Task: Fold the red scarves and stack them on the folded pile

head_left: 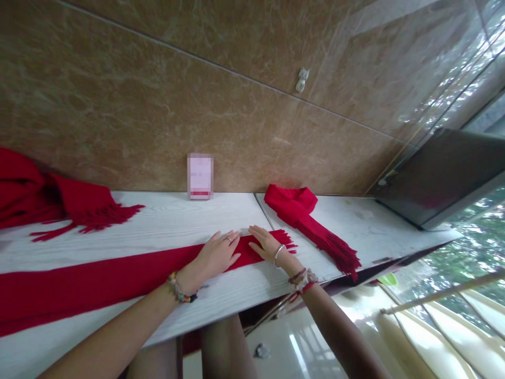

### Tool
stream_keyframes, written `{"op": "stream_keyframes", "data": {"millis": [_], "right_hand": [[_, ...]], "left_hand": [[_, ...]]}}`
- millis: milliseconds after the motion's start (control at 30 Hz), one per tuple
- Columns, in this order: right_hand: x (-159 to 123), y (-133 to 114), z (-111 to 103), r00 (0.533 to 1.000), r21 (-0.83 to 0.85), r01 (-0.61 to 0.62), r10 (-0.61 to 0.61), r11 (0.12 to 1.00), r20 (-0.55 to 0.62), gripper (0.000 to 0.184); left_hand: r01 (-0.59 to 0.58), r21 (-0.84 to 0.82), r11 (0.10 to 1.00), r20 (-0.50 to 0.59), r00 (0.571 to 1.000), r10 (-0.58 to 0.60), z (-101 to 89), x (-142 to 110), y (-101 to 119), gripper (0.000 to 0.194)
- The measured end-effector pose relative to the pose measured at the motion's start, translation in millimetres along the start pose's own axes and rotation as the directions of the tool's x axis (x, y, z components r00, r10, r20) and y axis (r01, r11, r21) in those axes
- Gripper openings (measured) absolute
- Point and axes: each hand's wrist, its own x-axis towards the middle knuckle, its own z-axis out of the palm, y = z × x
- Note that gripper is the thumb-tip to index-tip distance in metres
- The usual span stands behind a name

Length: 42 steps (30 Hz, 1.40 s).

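A long red scarf [106, 281] lies stretched across the white tabletop, its fringe toward the right and its left end beyond the view. My left hand [218, 254] rests on the scarf with fingers stretched out, a ring on one of them. Just right of it, my right hand [265, 245] lies flat on the scarf near the fringe, fingers extended. The two hands are close together but apart. A folded red scarf [305, 223] with a fringed end lies to the right. At the far left is a bunched red scarf [84, 202], its fringe spread on the table.
A small card stand [200, 176], its face blurred, stands against the brown marbled wall [158, 105]. A dark flat panel or screen [442, 173] stands at the table's right end. A small white cat-shaped piece [302, 79] is on the wall. The white table [236, 292] has its front edge close to my legs.
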Motion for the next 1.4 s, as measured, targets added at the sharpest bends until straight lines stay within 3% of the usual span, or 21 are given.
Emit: {"op": "stream_keyframes", "data": {"millis": [267, 500, 600, 700, 933, 1000, 1100, 1167, 1267, 1333, 1400], "right_hand": [[1.6, 1.9, 4.5, 1.000, -0.002, -0.030, 0.030, 1.000, 0.004, 0.036], [2.6, 7.2, 6.8, 0.999, 0.003, 0.026, -0.026, 1.000, -0.027, 0.035], [2.7, 12.5, 11.1, 0.999, -0.008, 0.029, -0.030, 1.000, -0.034, 0.035], [3.2, 18.4, 15.5, 0.998, -0.016, 0.040, -0.040, 0.999, -0.053, 0.035], [5.1, 24.7, 20.1, 0.997, -0.040, 0.055, -0.057, 0.998, -0.049, 0.036], [5.8, 26.0, 21.2, 0.996, -0.045, 0.063, -0.065, 0.997, -0.056, 0.036], [6.5, 28.1, 21.7, 0.994, -0.034, 0.080, -0.083, 0.996, -0.078, 0.035], [7.2, 26.7, 19.9, 0.987, -0.027, 0.088, -0.091, 0.996, -0.135, 0.034], [11.9, 11.7, 14.1, 0.960, -0.012, 0.120, -0.119, 0.993, -0.255, 0.031], [19.4, -10.6, 10.5, 0.945, 0.022, 0.195, -0.182, 0.981, -0.273, 0.030], [30.6, -41.4, 9.8, 0.928, 0.075, 0.326, -0.304, 0.942, -0.216, 0.028]], "left_hand": [[0.003, -0.087, 0.996, 0.108, 0.994, 0.007, 2.3, -7.6, -3.3, 0.055], [0.062, -0.083, 0.995, 0.216, 0.975, -0.043, -5.9, -20.9, -12.5, 0.057], [0.128, -0.041, 0.991, 0.215, 0.970, -0.116, -8.9, -46.6, -32.7, 0.053], [0.255, 0.016, 0.967, 0.202, 0.946, -0.253, -12.5, -88.1, -63.0, 0.048], [0.522, 0.175, 0.834, 0.098, 0.834, -0.543, -18.1, -191.3, -124.3, 0.047], [0.557, 0.181, 0.811, 0.088, 0.812, -0.577, -19.1, -205.4, -129.4, 0.048], [0.585, 0.175, 0.792, 0.101, 0.789, -0.606, -22.4, -207.1, -126.8, 0.049], [0.566, 0.154, 0.810, 0.111, 0.805, -0.583, -26.3, -198.8, -120.5, 0.051], [0.440, 0.083, 0.894, 0.172, 0.878, -0.448, -34.5, -183.0, -109.8, 0.055], [0.309, 0.036, 0.950, 0.223, 0.924, -0.310, -40.4, -176.2, -105.8, 0.054], [0.195, 0.012, 0.981, 0.240, 0.952, -0.192, -45.9, -175.5, -106.2, 0.050]]}}
